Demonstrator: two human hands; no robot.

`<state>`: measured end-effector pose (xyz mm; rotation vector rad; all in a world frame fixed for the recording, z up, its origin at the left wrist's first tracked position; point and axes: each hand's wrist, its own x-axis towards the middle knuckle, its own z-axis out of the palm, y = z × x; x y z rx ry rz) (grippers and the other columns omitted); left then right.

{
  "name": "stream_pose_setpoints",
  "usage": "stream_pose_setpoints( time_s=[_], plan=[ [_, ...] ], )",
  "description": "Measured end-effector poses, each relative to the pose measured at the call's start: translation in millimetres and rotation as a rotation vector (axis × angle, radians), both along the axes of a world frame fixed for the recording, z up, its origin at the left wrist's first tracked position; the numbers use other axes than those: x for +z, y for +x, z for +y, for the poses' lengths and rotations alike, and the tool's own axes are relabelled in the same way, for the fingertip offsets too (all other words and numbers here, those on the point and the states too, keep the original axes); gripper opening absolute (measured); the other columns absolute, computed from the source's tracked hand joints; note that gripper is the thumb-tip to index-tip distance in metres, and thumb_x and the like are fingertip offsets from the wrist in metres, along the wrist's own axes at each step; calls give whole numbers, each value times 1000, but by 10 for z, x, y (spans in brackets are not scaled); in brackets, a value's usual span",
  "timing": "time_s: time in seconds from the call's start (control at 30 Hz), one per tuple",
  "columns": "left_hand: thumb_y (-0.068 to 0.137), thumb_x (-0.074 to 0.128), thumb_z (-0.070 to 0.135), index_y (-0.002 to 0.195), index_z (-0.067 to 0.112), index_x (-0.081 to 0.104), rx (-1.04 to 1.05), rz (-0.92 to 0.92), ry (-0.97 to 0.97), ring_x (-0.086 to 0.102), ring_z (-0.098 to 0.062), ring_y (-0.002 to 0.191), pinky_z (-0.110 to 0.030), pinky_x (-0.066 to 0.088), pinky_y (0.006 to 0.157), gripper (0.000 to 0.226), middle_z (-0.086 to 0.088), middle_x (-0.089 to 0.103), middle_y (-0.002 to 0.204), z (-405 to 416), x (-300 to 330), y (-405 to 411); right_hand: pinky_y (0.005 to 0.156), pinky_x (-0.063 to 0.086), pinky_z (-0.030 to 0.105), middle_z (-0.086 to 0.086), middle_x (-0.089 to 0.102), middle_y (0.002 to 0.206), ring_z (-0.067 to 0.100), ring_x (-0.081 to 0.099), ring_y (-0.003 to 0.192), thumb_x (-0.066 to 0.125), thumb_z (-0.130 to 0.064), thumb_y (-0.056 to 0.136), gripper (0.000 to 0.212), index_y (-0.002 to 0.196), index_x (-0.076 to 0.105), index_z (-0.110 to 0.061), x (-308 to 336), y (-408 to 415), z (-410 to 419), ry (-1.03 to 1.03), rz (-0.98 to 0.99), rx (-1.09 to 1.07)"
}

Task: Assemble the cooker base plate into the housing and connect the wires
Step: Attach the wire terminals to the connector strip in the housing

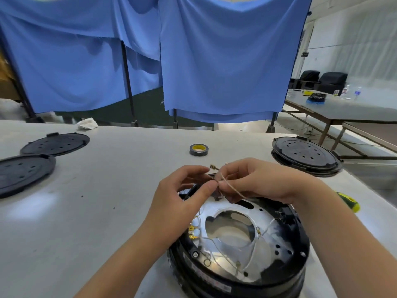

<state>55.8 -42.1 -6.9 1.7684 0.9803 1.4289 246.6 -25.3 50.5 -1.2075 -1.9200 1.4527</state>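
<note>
A round black cooker housing (300,254) lies on the table near me, with the shiny metal base plate (264,214) set inside it. Several pale wires (217,239) with ring and spade terminals cross the plate. Both hands are raised over the housing's far rim. My left hand (182,194) pinches a small dark connector (216,179) between thumb and fingers. My right hand (255,179) pinches a pale wire (233,188) at that same connector. A brass terminal (213,167) sticks up between the fingertips.
A roll of black tape with a yellow core (199,149) lies beyond my hands. Two black lids (54,144) (21,175) sit at the left, another stacked cooker base (305,154) at the right. A yellow-green screwdriver handle (349,201) lies by my right wrist.
</note>
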Motion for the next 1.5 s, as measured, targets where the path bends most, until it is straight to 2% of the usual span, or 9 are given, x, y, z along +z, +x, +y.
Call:
stream_pose_setpoints(
  time_s=[0.13, 0.27, 0.4, 0.57, 0.77, 0.83, 0.93, 1.23, 1.5],
  plan=[
    [81, 75, 19, 83, 33, 74, -5, 17, -4, 70, -2, 81, -12, 51, 78, 15, 14, 74, 81, 18, -6, -15, 82, 50, 25, 12, 66, 93, 13, 59, 81, 63, -20, 91, 14, 97, 70, -10, -25, -4, -3, 59, -116, 48],
    [82, 75, 16, 79, 32, 73, 18, 51, -15, 70, -3, 76, -13, 51, 74, 16, 13, 73, 76, 38, -26, -17, 84, 51, 27, 7, 73, 96, 13, 64, 85, 59, -15, 94, 12, 97, 70, -15, -43, -22, 5, 47, -107, 46],
    [80, 76, 15, 80, 35, 73, 32, 23, -63, 70, -2, 72, -10, 50, 67, 20, 14, 73, 75, 50, -20, -17, 79, 56, 25, 1, 75, 90, 12, 67, 79, 50, -16, 99, 19, 100, 69, -15, -41, 19, 29, 60, -100, -112],
    [78, 79, 15, 80, 34, 72, 14, -14, -105, 71, -6, 72, -14, 54, 67, 19, 10, 74, 75, 47, -17, -10, 74, 54, 18, -4, 74, 84, 7, 67, 76, 70, -36, 81, 21, 97, 71, -22, 39, 70, -41, 123, -146, -89],
    [67, 79, 40, 84, 34, 72, -7, -73, -127, 71, -7, 75, -14, 54, 68, 19, 8, 75, 78, 29, 23, -2, 67, 51, 17, 4, 74, 76, 10, 68, 70, 71, -14, 85, 5, 83, 70, -18, -50, -3, -40, 269, -152, -146],
    [58, 79, 48, 86, 34, 71, -25, -45, -141, 71, -5, 76, -14, 54, 69, 32, 10, 75, 80, 18, 23, -9, 64, 52, 18, 9, 72, 76, 13, 69, 67, 71, -10, 84, 3, 82, 70, -12, -53, -8, -40, 218, -42, -177],
    [64, 84, 37, 83, 35, 72, -19, 54, -158, 69, 1, 75, -8, 50, 69, 23, 15, 74, 78, -2, 8, 0, 62, 54, 19, 8, 70, 75, 15, 68, 64, 70, -6, 84, 2, 84, 69, -8, -40, 0, -43, 151, 41, -188],
    [74, 83, 28, 84, 41, 72, -105, 205, -282, 69, -14, 71, -19, 52, 62, 20, 4, 73, 75, -10, 31, -30, 58, 47, 11, -7, 69, 63, 4, 64, 58, 72, -16, 84, 6, 84, 75, -21, 21, 147, -52, 265, -282, -170],
    [69, 85, 33, 86, 41, 71, -142, 207, -322, 70, -13, 80, -26, 54, 73, 23, 3, 75, 82, 7, 54, -51, 55, 46, 10, -8, 70, 67, 1, 60, 59, 68, -27, 87, 7, 87, 74, -24, -22, 61, -45, 222, -230, -124]
  ],
)
